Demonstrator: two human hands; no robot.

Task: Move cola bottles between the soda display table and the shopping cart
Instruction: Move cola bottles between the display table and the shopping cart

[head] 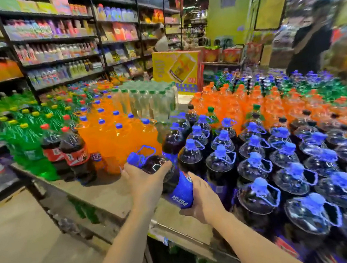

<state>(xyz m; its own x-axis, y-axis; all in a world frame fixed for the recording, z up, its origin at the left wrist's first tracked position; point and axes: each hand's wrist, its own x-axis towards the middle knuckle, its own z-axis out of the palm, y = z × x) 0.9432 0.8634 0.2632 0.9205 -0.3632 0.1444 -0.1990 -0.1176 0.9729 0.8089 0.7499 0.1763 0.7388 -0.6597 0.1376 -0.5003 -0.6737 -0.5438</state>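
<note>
Seen from the head camera, a Pepsi cola bottle (174, 180) is carried tilted over the display table's (102, 193) front edge, left hand (145, 181) curled round its shoulder and right hand (203, 196) wrapped under its labelled body, probably sharing its weight, just beside the massed blue-capped cola bottles (277, 163).
</note>
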